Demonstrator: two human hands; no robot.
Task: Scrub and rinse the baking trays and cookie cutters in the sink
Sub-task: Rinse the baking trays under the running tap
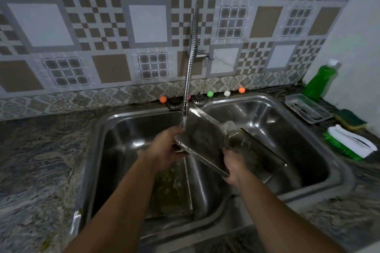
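L hand (164, 148) & R hand (233, 167), each grip curled on baking tray (205, 139), tilted over sink (107, 141) divider under faucet (190, 63) stream. Second tray (257, 150) leans at 3 o'clock, touching; open basin at 9.

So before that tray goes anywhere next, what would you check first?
1. Grip: the left hand and the right hand each hold an edge of the tilted baking tray: ok.
2. Water: a stream runs from the faucet onto the tray's upper edge: ok.
3. Tray rinsed clean: surface blurred and wet: cannot tell.
4. Room in the right basin: a second tray leans there: not ok.
5. Left basin: another tray with residue lies on its floor: not ok.
6. Scrub brush on the counter, right of the sink: ok.
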